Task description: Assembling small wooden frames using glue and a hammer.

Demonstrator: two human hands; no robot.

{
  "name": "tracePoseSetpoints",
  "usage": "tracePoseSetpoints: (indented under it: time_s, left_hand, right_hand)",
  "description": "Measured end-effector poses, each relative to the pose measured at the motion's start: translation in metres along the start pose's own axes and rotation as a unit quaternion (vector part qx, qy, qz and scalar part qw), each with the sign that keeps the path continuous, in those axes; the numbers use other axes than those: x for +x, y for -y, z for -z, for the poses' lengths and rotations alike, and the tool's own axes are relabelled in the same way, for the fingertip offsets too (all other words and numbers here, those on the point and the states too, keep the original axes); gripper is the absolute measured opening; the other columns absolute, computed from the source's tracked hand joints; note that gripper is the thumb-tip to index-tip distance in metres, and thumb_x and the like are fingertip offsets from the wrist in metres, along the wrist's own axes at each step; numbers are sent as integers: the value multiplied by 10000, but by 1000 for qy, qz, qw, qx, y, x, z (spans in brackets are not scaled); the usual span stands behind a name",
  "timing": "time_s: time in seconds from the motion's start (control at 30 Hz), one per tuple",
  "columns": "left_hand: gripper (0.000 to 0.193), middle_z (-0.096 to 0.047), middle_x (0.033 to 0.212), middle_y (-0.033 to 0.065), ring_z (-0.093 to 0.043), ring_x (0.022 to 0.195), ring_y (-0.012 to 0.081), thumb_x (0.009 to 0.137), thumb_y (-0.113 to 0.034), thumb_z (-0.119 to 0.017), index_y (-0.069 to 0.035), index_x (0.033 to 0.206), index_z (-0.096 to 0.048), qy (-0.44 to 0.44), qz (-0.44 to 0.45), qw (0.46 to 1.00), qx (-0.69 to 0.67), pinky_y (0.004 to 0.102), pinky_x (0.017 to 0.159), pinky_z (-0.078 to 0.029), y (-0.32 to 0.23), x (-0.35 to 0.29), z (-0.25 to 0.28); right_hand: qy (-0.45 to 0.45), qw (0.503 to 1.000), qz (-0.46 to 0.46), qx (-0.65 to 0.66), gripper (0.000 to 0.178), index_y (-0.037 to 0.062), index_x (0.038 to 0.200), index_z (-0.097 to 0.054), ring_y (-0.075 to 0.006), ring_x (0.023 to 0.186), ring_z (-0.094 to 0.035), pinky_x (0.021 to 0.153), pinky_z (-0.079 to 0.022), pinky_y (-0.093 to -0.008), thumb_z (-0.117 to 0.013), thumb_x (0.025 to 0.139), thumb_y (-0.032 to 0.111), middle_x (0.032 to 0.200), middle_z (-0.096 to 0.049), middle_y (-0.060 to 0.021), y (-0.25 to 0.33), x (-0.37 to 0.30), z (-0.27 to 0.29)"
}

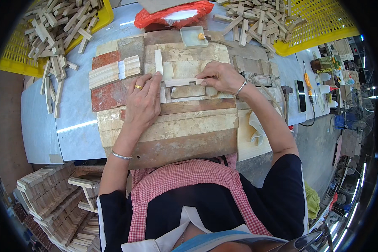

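Note:
On a worn wooden work board (176, 122), my right hand (222, 77) pinches the right end of a short notched wooden strip (179, 82) lying crosswise. Its left end meets a second wooden strip (158, 59), which points away from me. The fingers of my left hand (143, 98) are drawn together over that second strip, fingertips pressed on it and hiding its middle. A flat wooden block (188, 92) lies just below the notched strip. Left of my left hand, a row of wooden strips (109, 74) sits side by side on a red patch of the board.
Yellow baskets (107, 17) heaped with wooden strips stand at the far left and right. A shallow tray (192, 37) and a red plastic bag (172, 17) lie ahead. A metal clamp (258, 79), a phone (300, 95) and an orange-handled tool (308, 83) are at right. Wooden frames (50, 189) are stacked lower left.

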State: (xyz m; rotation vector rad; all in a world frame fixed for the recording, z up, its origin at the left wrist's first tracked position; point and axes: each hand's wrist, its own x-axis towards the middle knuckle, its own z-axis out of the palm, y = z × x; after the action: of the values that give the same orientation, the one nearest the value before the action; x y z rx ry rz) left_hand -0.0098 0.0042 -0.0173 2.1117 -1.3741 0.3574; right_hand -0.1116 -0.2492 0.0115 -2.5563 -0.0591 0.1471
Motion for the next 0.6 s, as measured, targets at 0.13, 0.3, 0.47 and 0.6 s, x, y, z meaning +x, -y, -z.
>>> tracePoseSetpoints:
  time_s: [0.13, 0.3, 0.47, 0.6]
  left_hand:
    - [381, -629, 998, 148, -560, 1038, 289, 804, -13, -558, 42, 1180, -531, 9, -3, 1000, 4, 426, 951, -405, 0, 1, 0]
    - [359, -627, 1025, 149, -549, 1064, 291, 827, -57, -567, 42, 1171, -533, 15, -7, 1000, 17, 432, 959, -400, 0, 1, -1]
    - [468, -565, 1167, 209, -497, 1157, 371, 833, -236, -619, 70, 1175, -525, 24, -31, 999, -21, 456, 1017, -371, -37, 15, -13]
    - [697, -513, 1225, 265, -449, 1212, 409, 808, -439, -623, 106, 1222, -491, 65, -36, 997, -35, 476, 1062, -332, -62, 14, -37]
  right_hand:
    - [-11, 999, -11, 32, 220, 79, 969, -701, -252, 850, -603, 763, -481, -338, -699, 750, 94, 860, -649, -67, 3, 4, -2]
    - [3, 1000, 0, 20, 192, 54, 934, -692, -259, 831, -611, 745, -486, -342, -692, 742, 68, 848, -655, -81, 0, 11, -1]
    - [3, 1000, 6, 11, 188, 48, 920, -688, -275, 832, -625, 724, -493, -344, -706, 738, 90, 873, -667, -90, -3, 12, -2]
    - [10, 1000, -4, 13, 195, 46, 934, -691, -267, 814, -641, 731, -501, -336, -711, 751, 111, 876, -677, -93, 3, 16, 8]
